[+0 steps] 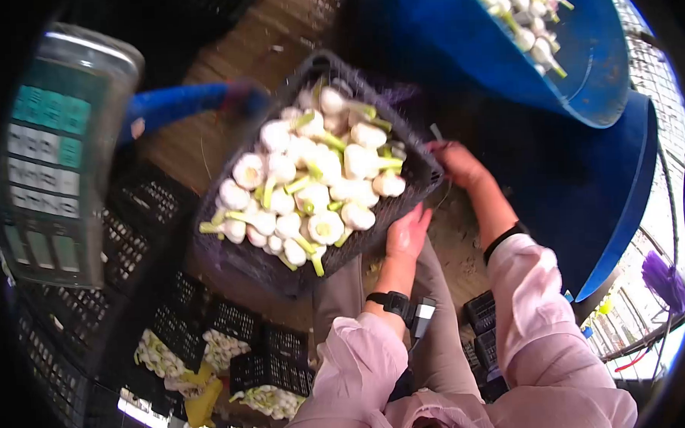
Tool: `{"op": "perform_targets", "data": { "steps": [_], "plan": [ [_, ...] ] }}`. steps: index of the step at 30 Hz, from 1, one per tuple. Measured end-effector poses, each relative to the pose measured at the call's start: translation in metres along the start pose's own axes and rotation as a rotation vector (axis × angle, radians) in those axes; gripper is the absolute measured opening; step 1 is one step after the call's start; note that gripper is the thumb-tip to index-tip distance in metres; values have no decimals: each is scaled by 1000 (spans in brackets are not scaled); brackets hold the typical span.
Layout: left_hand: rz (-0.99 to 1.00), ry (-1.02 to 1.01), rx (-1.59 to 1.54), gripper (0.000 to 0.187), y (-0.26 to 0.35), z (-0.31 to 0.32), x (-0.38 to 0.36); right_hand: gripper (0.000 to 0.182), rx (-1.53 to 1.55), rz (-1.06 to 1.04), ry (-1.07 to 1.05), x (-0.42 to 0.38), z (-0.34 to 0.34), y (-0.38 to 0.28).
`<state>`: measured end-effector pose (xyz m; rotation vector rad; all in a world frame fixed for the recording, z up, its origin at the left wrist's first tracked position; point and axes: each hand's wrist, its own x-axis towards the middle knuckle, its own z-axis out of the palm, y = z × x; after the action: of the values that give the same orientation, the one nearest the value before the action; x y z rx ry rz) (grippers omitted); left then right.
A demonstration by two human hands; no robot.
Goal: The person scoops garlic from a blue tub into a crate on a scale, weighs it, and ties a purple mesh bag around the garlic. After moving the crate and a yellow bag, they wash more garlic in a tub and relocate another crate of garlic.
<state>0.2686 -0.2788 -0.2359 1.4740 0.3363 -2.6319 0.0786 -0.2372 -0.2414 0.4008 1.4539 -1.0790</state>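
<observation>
A black plastic crate full of white garlic bulbs with short green stems is tilted in front of me. My right hand grips the crate's right end near the corner, its fingers partly hidden at the rim. Below that, my left hand is right by the crate's near side, with fingers stretched out and the palm turned up. A dark watch is on my left wrist.
A scale's keypad display stands at left, with a blurred blue bar-like shape beside it. Large blue containers are at right, one with garlic in it. Black crates and more garlic lie below left.
</observation>
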Motion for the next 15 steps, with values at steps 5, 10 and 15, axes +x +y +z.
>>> {"op": "perform_targets", "data": {
  "steps": [5, 10, 15],
  "plan": [
    [176, -1, -204, 25, -8, 14, 3, 10, -187, -53, 7, -22, -26, 13],
    [174, 113, -78, 10, -27, 9, 12, 9, 41, -258, 276, -29, -2, 34],
    [176, 375, 143, 8, -42, 25, 8, 11, 16, -359, 595, -10, 16, 54]
  ]
}}
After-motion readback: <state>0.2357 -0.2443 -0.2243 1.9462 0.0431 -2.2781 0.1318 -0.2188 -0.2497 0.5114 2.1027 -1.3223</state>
